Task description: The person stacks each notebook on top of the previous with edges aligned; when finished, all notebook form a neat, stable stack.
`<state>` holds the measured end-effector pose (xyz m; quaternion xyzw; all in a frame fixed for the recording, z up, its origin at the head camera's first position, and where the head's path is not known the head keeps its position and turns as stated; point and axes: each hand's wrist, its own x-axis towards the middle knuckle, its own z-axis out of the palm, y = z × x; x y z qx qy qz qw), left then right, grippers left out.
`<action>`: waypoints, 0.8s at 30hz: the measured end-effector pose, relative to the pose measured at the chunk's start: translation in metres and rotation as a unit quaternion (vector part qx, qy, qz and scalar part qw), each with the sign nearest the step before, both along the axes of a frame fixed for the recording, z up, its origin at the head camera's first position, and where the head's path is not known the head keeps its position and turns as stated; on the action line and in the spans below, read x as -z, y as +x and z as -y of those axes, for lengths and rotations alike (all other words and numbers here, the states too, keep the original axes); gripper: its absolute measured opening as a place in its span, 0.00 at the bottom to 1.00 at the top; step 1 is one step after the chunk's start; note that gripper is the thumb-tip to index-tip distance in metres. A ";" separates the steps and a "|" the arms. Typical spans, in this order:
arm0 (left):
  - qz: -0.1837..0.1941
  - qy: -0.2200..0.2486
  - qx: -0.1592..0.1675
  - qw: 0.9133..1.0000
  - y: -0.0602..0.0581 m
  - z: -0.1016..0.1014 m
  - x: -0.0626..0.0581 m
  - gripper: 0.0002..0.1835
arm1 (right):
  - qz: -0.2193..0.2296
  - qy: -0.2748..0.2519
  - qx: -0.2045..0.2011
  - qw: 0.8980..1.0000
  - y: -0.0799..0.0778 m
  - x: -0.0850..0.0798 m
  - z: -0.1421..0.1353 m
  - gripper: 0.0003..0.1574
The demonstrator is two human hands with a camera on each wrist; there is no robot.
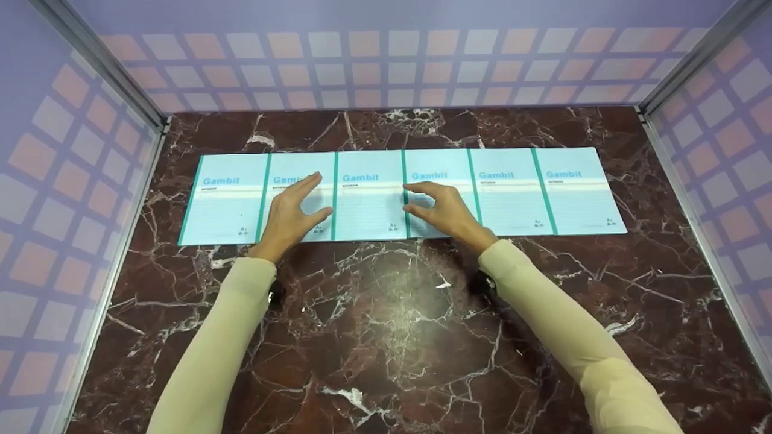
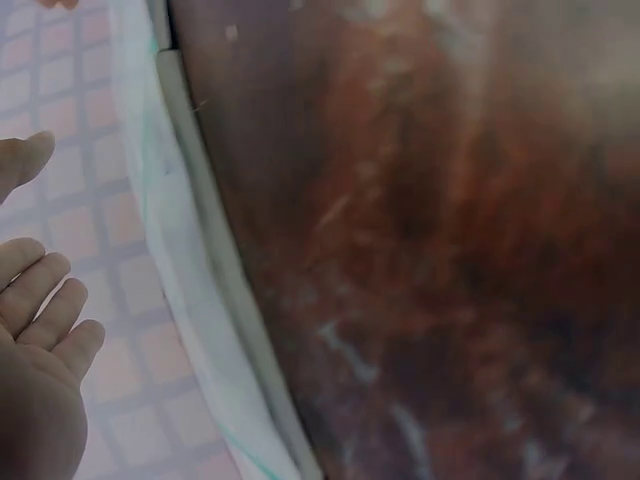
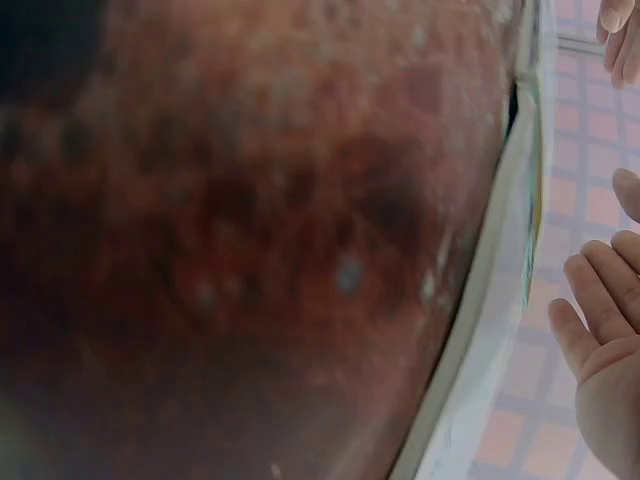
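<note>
Several pale blue "Gambit" notebooks with green spines lie side by side in one row; the third from the left (image 1: 369,211) is between the two hands. The left hand (image 1: 292,211) is over the second notebook (image 1: 289,166), its thumb and fingers spread apart with nothing between them. Above the fourth notebook (image 1: 437,166) is the right hand (image 1: 449,211), its thumb and fingers apart, fingertips near that notebook's green spine. Both wrist views show the left palm (image 2: 40,400) and the right palm (image 3: 615,400) beside the notebooks' near edge. Whether a fingertip touches a cover cannot be told.
The row lies on a dark red marbled table (image 1: 386,337). Further notebooks are at the left end (image 1: 226,211) and the right end (image 1: 582,208). Lavender checked panels stand at the back (image 1: 386,54), left (image 1: 48,181) and right (image 1: 736,120), joined by metal corner strips.
</note>
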<state>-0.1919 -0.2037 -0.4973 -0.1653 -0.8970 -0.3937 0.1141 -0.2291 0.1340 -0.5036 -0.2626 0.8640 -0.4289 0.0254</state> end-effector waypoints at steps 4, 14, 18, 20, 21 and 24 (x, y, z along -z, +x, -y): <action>0.029 -0.014 0.009 0.999 0.002 -0.004 0.005 0.37 | 0.001 0.015 -0.007 1.000 0.001 0.003 0.005 0.29; 0.083 -0.042 0.042 0.995 0.004 -0.011 0.014 0.35 | -0.003 0.037 -0.038 0.999 0.002 0.009 0.012 0.30; 0.092 -0.054 0.056 0.993 0.005 -0.012 0.015 0.34 | -0.008 0.061 -0.051 0.997 0.001 0.011 0.013 0.31; 0.095 -0.062 0.061 0.992 0.005 -0.013 0.015 0.33 | -0.011 0.072 -0.057 0.996 0.001 0.011 0.014 0.32; 0.097 -0.065 0.064 0.991 0.005 -0.013 0.015 0.32 | -0.011 0.077 -0.061 0.995 0.001 0.011 0.014 0.32; 0.103 -0.071 0.069 0.990 0.005 -0.013 0.015 0.30 | -0.011 0.091 -0.072 0.993 0.000 0.010 0.014 0.32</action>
